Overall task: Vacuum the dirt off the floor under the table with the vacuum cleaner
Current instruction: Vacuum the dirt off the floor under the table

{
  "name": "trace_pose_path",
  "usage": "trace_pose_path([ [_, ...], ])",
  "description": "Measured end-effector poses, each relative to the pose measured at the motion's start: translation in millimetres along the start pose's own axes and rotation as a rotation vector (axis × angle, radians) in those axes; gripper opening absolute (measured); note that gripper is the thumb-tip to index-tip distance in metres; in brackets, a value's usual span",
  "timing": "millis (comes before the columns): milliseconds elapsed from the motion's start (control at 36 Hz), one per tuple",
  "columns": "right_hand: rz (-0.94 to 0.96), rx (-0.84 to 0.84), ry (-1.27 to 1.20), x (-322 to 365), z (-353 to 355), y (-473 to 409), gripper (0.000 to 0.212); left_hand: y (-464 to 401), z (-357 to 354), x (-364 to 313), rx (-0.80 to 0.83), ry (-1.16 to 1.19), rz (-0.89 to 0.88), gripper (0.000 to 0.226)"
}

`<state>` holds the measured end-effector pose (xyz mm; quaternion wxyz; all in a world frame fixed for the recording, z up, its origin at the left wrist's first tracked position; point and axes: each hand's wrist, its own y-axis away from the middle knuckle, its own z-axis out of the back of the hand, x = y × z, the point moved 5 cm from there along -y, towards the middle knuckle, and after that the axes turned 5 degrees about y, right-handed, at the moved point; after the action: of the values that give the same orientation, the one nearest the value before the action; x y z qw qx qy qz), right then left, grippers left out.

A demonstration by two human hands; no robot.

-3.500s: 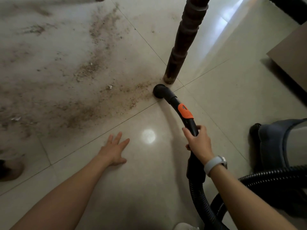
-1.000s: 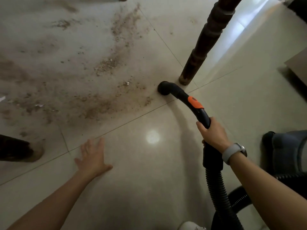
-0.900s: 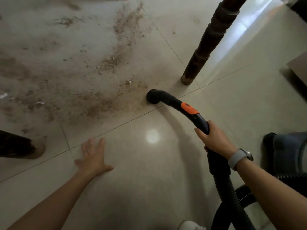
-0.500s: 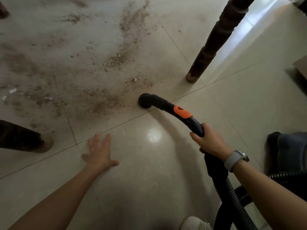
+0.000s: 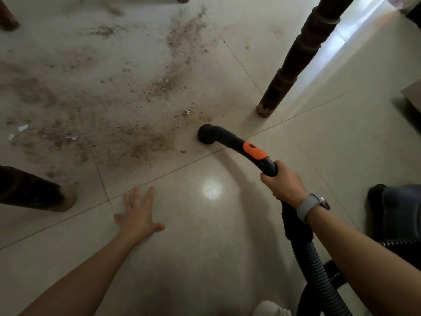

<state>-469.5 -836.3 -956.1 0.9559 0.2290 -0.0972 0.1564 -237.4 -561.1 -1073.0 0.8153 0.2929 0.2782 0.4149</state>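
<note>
Brown dirt (image 5: 136, 133) with a few white scraps lies spread over the pale tiled floor (image 5: 205, 258) under the table. The black vacuum nozzle (image 5: 206, 135) sits mouth-down on the tile at the dirt's right edge. Its curved black handle tube carries an orange slider (image 5: 254, 151). My right hand (image 5: 283, 183), a grey watch on its wrist, grips the tube just behind the slider. The ribbed hose (image 5: 319, 277) runs down to the bottom right. My left hand (image 5: 139, 215) rests flat on the floor with fingers spread, nearer me than the dirt.
A dark turned table leg (image 5: 293, 60) stands just right of the nozzle. Another leg (image 5: 34, 190) lies at the left edge, and a third (image 5: 8, 18) at top left. The grey vacuum body (image 5: 401, 213) sits at the right edge.
The nozzle swept left through the dirt near the right table leg, leaving that strip cleaner, then slid back a little to the right. My left hand stayed flat on the floor.
</note>
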Motion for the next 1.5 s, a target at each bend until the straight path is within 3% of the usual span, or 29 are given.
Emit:
trace_pose_path([
  [111, -0.045, 0.023, -0.038, -13, -3, 11, 0.019, -1, 2, -1, -0.003, -0.009, 0.013, 0.118],
  [333, 0.078, 0.131, 0.016, 9, -25, 34, 0.021, 0, 2, -1, -0.055, -0.040, -0.002, 0.118],
  [472, 0.019, 0.087, -0.015, 14, -9, 27, 0.018, 2, 2, 6, -0.047, -0.048, -0.036, 0.109],
  [667, 0.138, 0.196, 0.041, 49, -45, 47, 0.020, 10, 5, 23, -0.111, 0.050, -0.045, 0.098],
  [861, 0.093, 0.094, 0.097, 52, -28, 30, 0.025, 19, 11, 71, -0.151, 0.096, 0.081, 0.100],
  [1028, 0.234, 0.242, 0.138, 92, -56, 57, 0.028, 28, 1, 108, -0.138, 0.186, 0.187, 0.105],
  [1111, 0.297, 0.240, 0.218, 95, -56, 61, 0.030, 27, 0, 108, -0.139, 0.196, 0.185, 0.105],
  [1278, 0.180, 0.145, 0.130, 84, -42, 50, 0.030, 27, 0, 106, -0.128, 0.189, 0.195, 0.107],
  [1500, 0.384, 0.251, 0.256, 109, -74, 82, 0.034, 30, 1, 103, -0.152, 0.218, 0.182, 0.104],
])
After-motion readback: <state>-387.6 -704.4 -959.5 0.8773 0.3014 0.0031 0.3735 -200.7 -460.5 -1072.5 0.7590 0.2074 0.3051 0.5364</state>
